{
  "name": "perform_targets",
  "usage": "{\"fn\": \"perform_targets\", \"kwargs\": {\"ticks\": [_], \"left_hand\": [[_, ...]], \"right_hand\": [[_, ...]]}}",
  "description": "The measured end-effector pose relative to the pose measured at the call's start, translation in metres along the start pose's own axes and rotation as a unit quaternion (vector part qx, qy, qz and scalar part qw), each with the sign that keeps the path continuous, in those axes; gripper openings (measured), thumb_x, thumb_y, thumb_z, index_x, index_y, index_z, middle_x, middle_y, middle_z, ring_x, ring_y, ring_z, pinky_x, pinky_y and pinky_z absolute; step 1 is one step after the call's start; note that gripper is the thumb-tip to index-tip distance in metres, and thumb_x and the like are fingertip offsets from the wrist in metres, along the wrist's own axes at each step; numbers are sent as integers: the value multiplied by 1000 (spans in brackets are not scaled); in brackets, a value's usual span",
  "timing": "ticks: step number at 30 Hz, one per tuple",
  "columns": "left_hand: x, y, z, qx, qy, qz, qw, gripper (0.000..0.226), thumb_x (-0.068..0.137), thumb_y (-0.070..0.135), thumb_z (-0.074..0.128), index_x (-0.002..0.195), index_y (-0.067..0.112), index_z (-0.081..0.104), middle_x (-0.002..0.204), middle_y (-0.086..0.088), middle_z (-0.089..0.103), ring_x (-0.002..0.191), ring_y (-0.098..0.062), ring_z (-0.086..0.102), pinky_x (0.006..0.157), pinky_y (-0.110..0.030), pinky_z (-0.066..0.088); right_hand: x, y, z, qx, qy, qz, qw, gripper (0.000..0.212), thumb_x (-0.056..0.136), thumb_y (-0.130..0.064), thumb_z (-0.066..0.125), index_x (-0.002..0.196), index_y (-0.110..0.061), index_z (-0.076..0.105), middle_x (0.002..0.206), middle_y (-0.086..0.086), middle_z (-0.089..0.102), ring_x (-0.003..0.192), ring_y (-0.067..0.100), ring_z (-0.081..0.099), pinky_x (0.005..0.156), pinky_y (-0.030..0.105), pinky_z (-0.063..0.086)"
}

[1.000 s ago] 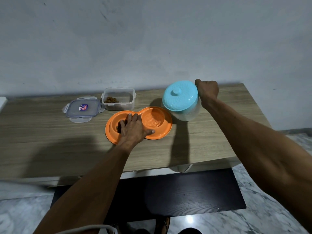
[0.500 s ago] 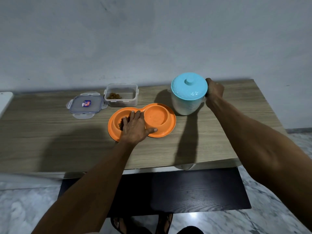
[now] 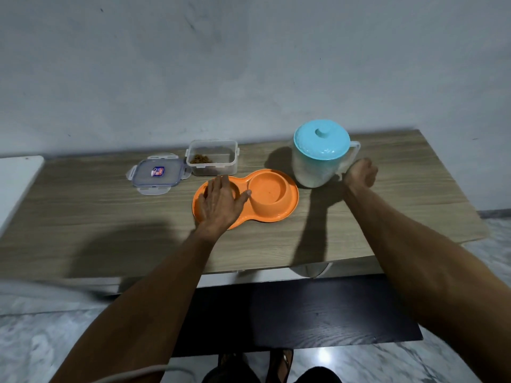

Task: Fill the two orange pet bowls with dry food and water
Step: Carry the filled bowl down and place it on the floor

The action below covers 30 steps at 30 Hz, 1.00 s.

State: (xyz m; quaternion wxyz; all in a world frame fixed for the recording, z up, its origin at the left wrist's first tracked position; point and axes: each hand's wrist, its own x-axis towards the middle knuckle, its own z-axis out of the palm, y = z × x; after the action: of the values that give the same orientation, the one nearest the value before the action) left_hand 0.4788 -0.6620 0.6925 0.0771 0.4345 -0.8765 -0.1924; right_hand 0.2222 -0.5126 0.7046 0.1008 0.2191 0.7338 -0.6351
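Note:
The orange double pet bowl lies mid-table. My left hand rests flat and open on its left bowl, hiding what is inside. The right bowl is uncovered; I cannot tell whether it holds clear water. Just right of the bowls, a translucent jug with a turquoise lid stands upright on the table. My right hand is a loose fist beside the lower end of the jug's handle, which shows whole outside the hand. Behind the bowls is an open clear container with a little brown dry food.
The container's clear lid lies flat to the left of it. The wooden table backs onto a grey wall. A white surface adjoins its left end. A dark mat lies on the marble floor below.
The jug went from tilted over the right bowl to standing upright on the table. My right hand slid down off the handle. My left hand stayed on the left bowl.

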Motion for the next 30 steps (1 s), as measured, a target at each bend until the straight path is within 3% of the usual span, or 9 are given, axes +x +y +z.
{"fn": "perform_targets", "kwargs": {"ticks": [4, 9, 13, 16, 18, 20, 24, 28, 30], "left_hand": [[-4, -27, -8, -39, 36, -117, 992, 72, 91, 53, 52, 143, 5, 36, 144, -19, 44, 134, -37, 41, 108, -52, 38], [-5, -59, -7, -69, -11, -230, 971, 72, 86, 58, 56, 133, 4, 46, 137, -22, 49, 128, -40, 47, 101, -51, 44], [-4, -68, -9, -105, -30, -232, 967, 61, 86, 56, 59, 117, 3, 61, 122, -20, 63, 113, -39, 59, 89, -42, 48], [3, -75, -9, -143, -54, -253, 955, 67, 71, 65, 59, 103, 8, 71, 101, -16, 73, 93, -36, 69, 83, -40, 56], [6, -80, -8, -169, -65, -269, 946, 68, 61, 66, 58, 96, 10, 72, 89, -13, 74, 78, -34, 72, 77, -40, 60], [3, -80, -9, -196, -81, -281, 936, 52, 67, 59, 66, 91, 13, 68, 87, -11, 71, 72, -31, 71, 71, -42, 62], [-11, -76, -8, -229, -86, -269, 932, 46, 68, 53, 71, 93, 15, 64, 96, -11, 67, 86, -32, 69, 74, -43, 62], [-26, -56, -6, -229, -111, -251, 934, 69, 54, 66, 67, 102, 16, 66, 106, -9, 67, 89, -34, 68, 69, -42, 62], [-34, -37, -3, -225, -119, -231, 939, 70, 58, 63, 69, 108, 15, 66, 111, -11, 65, 92, -34, 67, 63, -37, 62]], "right_hand": [[-50, 32, 1, -66, 4, 7, 998, 44, 96, -19, 46, 134, 3, 47, 139, 22, 50, 124, 39, 51, 102, 44, 41], [-98, 61, 20, -187, -68, -19, 980, 58, 89, -37, 63, 134, -3, 50, 139, 20, 48, 124, 38, 52, 102, 43, 44], [-113, 70, 34, -287, -122, -43, 949, 63, 81, -45, 69, 129, -5, 58, 136, 20, 55, 124, 38, 54, 103, 41, 46], [-118, 74, 34, -308, -113, -56, 943, 55, 81, -40, 72, 121, -3, 64, 129, 20, 60, 115, 37, 59, 95, 40, 50], [-121, 76, 31, -301, -105, -46, 947, 54, 80, -39, 73, 118, -3, 65, 125, 19, 62, 113, 37, 61, 93, 42, 54], [-125, 79, 25, -295, -95, -37, 950, 55, 77, -41, 74, 117, -4, 66, 124, 19, 62, 111, 39, 61, 93, 46, 55], [-132, 88, 1, -282, -73, -21, 957, 55, 75, -42, 74, 115, -6, 67, 125, 19, 62, 111, 39, 61, 94, 46, 55], [-133, 91, -41, -250, -45, -12, 967, 52, 77, -41, 75, 115, -6, 67, 122, 17, 64, 110, 37, 61, 93, 41, 54], [-129, 89, -69, -233, -30, -9, 972, 50, 78, -40, 75, 113, -5, 68, 119, 16, 66, 108, 36, 62, 91, 39, 54]]}}
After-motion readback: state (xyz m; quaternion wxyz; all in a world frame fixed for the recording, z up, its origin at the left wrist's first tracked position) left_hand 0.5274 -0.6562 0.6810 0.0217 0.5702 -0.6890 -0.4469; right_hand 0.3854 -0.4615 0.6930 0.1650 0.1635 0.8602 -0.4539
